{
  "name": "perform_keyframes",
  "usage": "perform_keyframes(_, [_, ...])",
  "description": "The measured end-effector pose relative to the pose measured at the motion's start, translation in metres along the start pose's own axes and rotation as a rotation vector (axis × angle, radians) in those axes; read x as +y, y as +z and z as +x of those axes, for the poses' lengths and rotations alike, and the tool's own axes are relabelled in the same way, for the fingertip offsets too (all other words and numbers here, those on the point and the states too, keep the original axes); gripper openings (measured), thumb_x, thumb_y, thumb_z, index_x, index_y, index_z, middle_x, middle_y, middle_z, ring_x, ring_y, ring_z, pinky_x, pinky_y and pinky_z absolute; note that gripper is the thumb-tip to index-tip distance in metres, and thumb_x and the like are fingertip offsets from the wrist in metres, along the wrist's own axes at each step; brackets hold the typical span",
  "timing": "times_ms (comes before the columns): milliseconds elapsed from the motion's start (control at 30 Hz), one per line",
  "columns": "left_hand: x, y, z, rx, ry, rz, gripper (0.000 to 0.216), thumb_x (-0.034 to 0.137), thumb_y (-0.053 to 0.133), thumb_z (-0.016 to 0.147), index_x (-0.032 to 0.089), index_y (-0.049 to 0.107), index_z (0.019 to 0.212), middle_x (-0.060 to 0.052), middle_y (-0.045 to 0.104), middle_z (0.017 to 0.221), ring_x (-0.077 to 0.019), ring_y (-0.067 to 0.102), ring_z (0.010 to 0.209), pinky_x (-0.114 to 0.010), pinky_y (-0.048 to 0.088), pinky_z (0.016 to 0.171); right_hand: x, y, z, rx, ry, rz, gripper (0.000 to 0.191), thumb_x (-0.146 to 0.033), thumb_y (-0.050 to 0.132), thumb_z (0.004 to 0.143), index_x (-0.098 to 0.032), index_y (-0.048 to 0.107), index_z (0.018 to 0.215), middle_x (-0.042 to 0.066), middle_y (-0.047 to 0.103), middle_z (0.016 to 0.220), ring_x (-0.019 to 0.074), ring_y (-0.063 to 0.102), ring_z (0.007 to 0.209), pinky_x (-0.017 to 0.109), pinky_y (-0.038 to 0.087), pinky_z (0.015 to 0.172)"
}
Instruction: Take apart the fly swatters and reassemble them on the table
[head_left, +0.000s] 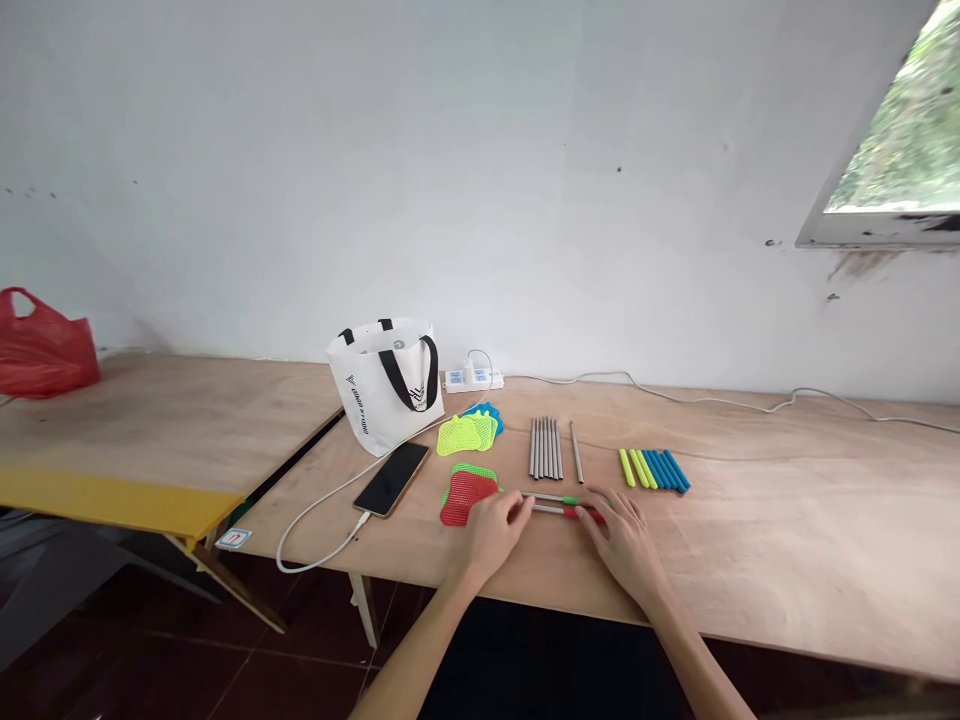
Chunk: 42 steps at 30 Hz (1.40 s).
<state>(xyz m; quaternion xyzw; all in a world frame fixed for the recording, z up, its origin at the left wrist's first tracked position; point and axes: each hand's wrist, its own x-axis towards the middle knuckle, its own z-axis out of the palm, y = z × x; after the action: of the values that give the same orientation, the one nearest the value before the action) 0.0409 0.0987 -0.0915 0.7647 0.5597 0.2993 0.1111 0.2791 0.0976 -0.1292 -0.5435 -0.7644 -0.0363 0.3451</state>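
Observation:
A red fly swatter lies across the front of the table, its mesh head (469, 498) at the left and its thin metal rod (551, 510) running right to a red handle. My left hand (491, 535) is closed, fingers pinched at the rod just beside the head. At the other end my right hand (622, 535) has its thumb and fingers around the red handle, which it partly hides. Just behind is a green fly swatter, its mesh head (480, 470) under the red one and its green handle (571, 500) near my right fingertips.
Behind my hands lie several metal rods (546, 448), a separate rod (576, 452), yellow and blue handles (652, 470), and yellow mesh heads (459, 434) over blue ones. To the left are a charging phone (394, 478), a white bag (375, 390) and a power strip (474, 379).

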Motion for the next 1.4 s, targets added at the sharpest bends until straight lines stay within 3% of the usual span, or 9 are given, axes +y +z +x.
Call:
perform_keyframes(100, [0.005, 0.008, -0.006, -0.171, 0.107, 0.042, 0.041, 0.041, 0.049, 0.101, 0.021, 0.063, 0.068, -0.001, 0.066, 0.066, -0.0159, 0.059, 0.062, -0.028, 0.026, 0.058, -0.006, -0.002, -0.001, 0.005, -0.023, 0.008, 0.04, -0.044, 0.036, 0.107, -0.023, 0.066, 0.088, 0.007, 0.071, 0.095, 0.0226, 0.065, 0.09, 0.035, 0.045, 0.085])
perform_keyframes(200, [0.005, 0.01, -0.008, -0.219, 0.142, 0.084, 0.038, 0.034, 0.052, 0.099, 0.02, 0.063, 0.066, -0.002, 0.07, 0.07, -0.0167, 0.061, 0.065, -0.03, 0.021, 0.058, -0.016, -0.001, -0.004, -0.124, -0.091, 0.025, 0.043, -0.041, 0.034, 0.108, -0.023, 0.063, 0.081, 0.004, 0.07, 0.077, 0.019, 0.066, 0.072, 0.029, 0.041, 0.065])
perform_keyframes(267, [0.005, 0.009, -0.008, -0.231, 0.139, 0.09, 0.035, 0.03, 0.053, 0.098, 0.02, 0.063, 0.067, -0.003, 0.071, 0.072, -0.0165, 0.061, 0.066, -0.031, 0.02, 0.058, -0.02, 0.001, -0.006, -0.177, -0.134, -0.013, 0.043, -0.039, 0.033, 0.108, -0.023, 0.063, 0.082, 0.004, 0.072, 0.076, 0.0195, 0.068, 0.071, 0.028, 0.037, 0.061])
perform_keyframes(767, [0.004, 0.008, -0.005, -0.231, 0.1, 0.041, 0.04, 0.037, 0.051, 0.1, 0.02, 0.057, 0.064, -0.001, 0.068, 0.067, -0.0148, 0.058, 0.063, -0.029, 0.02, 0.057, -0.022, 0.004, -0.006, -0.207, -0.084, -0.074, 0.038, -0.038, 0.035, 0.108, -0.023, 0.066, 0.09, 0.004, 0.077, 0.083, 0.0212, 0.071, 0.076, 0.029, 0.034, 0.062])
perform_keyframes(1400, [0.002, 0.009, -0.006, -0.233, 0.098, 0.049, 0.04, 0.038, 0.049, 0.101, 0.02, 0.063, 0.068, -0.001, 0.069, 0.069, -0.0159, 0.059, 0.064, -0.029, 0.025, 0.058, -0.025, 0.001, -0.004, -0.204, -0.093, -0.069, 0.041, -0.039, 0.033, 0.108, -0.024, 0.064, 0.087, 0.004, 0.076, 0.079, 0.0203, 0.07, 0.071, 0.028, 0.032, 0.059])
